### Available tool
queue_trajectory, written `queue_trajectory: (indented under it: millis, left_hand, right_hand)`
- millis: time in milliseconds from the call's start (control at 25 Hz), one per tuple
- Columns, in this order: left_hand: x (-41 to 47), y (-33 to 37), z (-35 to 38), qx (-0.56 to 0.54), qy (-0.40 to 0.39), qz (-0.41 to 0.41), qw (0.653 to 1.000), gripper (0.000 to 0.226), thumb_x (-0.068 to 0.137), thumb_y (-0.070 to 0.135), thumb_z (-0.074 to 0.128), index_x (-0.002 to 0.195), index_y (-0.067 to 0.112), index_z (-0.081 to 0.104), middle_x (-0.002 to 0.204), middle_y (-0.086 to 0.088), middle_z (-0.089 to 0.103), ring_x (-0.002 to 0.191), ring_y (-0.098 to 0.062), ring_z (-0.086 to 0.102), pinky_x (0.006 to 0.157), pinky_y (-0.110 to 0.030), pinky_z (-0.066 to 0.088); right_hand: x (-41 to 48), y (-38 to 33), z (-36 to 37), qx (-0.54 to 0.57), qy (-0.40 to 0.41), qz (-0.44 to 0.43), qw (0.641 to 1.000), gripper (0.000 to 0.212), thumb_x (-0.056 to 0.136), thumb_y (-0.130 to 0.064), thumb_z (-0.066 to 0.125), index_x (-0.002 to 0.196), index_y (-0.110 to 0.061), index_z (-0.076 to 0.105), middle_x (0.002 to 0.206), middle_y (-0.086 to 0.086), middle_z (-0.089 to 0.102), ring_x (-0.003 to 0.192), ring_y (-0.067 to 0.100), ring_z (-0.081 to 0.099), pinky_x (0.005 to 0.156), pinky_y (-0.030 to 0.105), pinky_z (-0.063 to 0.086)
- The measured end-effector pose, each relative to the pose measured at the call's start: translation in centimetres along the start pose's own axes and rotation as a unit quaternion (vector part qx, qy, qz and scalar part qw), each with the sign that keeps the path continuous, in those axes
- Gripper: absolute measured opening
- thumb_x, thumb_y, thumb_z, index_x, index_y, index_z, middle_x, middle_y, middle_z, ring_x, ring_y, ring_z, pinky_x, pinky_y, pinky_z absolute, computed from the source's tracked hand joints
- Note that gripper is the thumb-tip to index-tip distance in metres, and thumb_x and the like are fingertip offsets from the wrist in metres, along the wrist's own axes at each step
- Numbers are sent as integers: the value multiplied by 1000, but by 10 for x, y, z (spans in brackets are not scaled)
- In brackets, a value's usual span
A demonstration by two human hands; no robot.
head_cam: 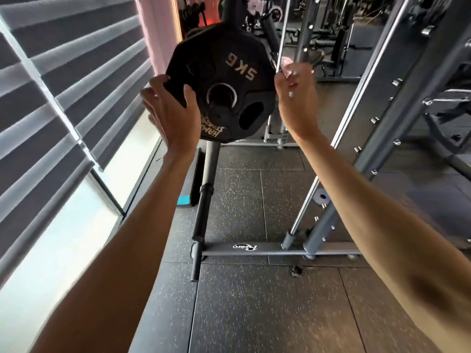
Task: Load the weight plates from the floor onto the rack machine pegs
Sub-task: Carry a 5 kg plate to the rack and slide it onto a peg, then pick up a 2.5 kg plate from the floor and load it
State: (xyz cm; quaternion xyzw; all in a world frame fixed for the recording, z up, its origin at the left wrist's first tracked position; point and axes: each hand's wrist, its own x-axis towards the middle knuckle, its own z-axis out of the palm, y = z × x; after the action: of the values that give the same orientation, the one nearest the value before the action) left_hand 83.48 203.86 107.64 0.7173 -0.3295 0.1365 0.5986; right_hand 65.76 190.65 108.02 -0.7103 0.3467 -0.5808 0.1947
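Note:
A black 5 KG weight plate (219, 80) with gold lettering hangs upside down on a black peg (221, 96) of the rack machine (397, 103). My left hand (168, 110) grips the plate's left edge, thumb on its face. My right hand (297, 98) is just right of the plate with loosely curled fingers. Whether it touches the plate's edge is unclear.
A long black peg (204, 197) sticks out low from the rack's grey base bar (257, 248). Grey uprights with chrome studs stand at the right. Window blinds (63, 85) run along the left wall. A black and teal step (191, 187) lies by the window. The floor is speckled rubber tiles.

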Motion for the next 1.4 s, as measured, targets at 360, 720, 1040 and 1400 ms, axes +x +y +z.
queue_trajectory:
  millis: [360,720,1040,1400]
  left_hand:
    - [-154,168,111,-74,-4,185,980,17,80,14,50,91,10,62,95,-7,60,94,-25,55,84,-30,38]
    - [-451,279,299,-108,-402,110,903,16,84,12,50,95,11,62,96,-9,67,94,-30,63,81,-39,47]
    - [-625,294,437,44,-643,133,752,16,95,19,46,102,13,59,109,-13,66,105,-34,59,79,-38,45]
    - [-687,293,611,176,-777,49,603,22,93,22,48,104,11,63,110,-15,66,100,-34,65,90,-47,54]
  right_hand:
    - [-32,66,-182,-18,-24,50,998,18,98,-24,54,95,-9,62,78,-9,65,75,8,64,73,32,54]
    - [-126,245,-451,-199,-11,253,947,19,99,-21,47,93,-7,59,92,12,72,93,36,66,78,44,49]
    - [-179,400,-585,-237,-55,420,875,24,97,-22,49,110,-7,61,109,11,69,106,31,62,83,38,48]
    - [-131,578,-636,-282,-233,486,793,29,102,-25,47,119,-4,58,117,19,64,111,36,59,85,42,50]
